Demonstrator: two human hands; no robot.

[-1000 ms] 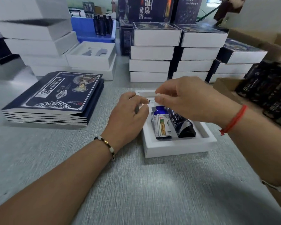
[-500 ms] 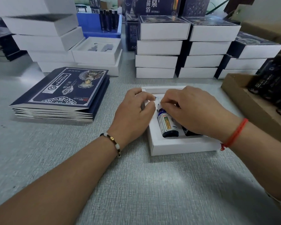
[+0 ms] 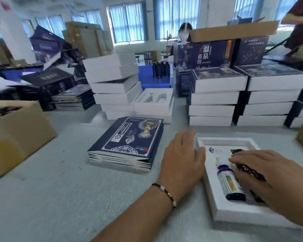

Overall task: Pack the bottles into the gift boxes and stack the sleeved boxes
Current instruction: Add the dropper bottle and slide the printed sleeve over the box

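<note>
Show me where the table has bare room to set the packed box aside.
Free: the near-left table, bordered by the carton, the sleeve pile and the left forearm. A narrower strip runs between the open box and the sleeved stacks. Crowded: the whole back, with white trays and stacks.
</note>
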